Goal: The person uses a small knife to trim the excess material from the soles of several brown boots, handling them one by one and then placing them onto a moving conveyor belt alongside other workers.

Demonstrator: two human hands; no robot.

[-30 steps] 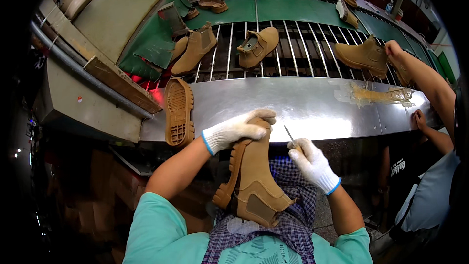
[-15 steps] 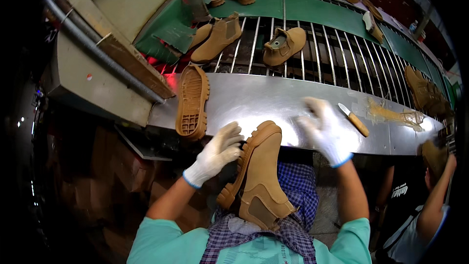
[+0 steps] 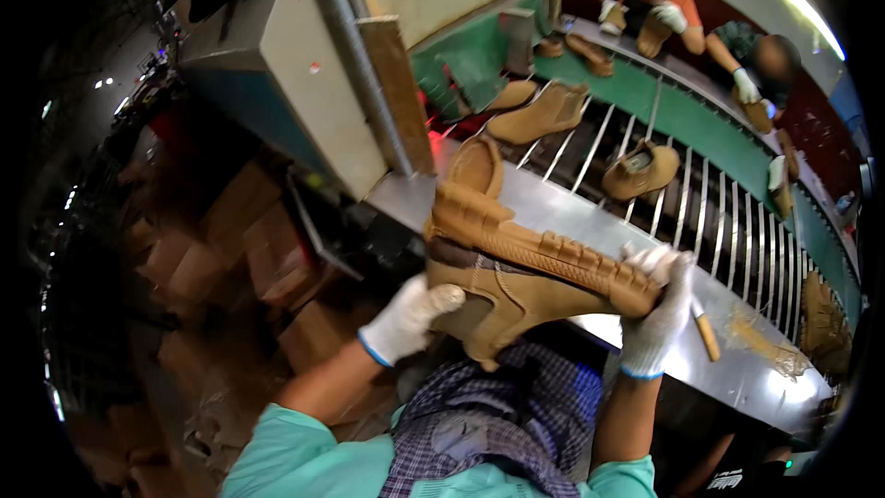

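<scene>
A tan ankle boot [image 3: 516,304] lies on its side across my two white-gloved hands, in front of the bench. Its chunky tan sole [image 3: 544,254] faces up and away. A dark band shows between sole and upper near the heel. My left hand [image 3: 406,318] is closed on the boot's shaft, with the thumb over the elastic side panel and the other fingers hidden. My right hand [image 3: 659,314] wraps around the toe end. Just right of that hand, a knife [image 3: 706,337] with a wooden handle lies on the metal bench. Behind the heel stands a loose tan sole [image 3: 477,168].
Beyond the metal bench [image 3: 553,186] runs a roller conveyor [image 3: 696,212] carrying a boot [image 3: 537,115] and another shoe [image 3: 643,171]. A beige machine housing [image 3: 318,74] stands left. Cardboard boxes [image 3: 277,249] fill the lower left. Two gloved co-workers [image 3: 659,0] handle footwear across the conveyor.
Both hands have taken hold of the boot. It has been lifted and turned from upright to sideways, toe to the right. My view has swung left.
</scene>
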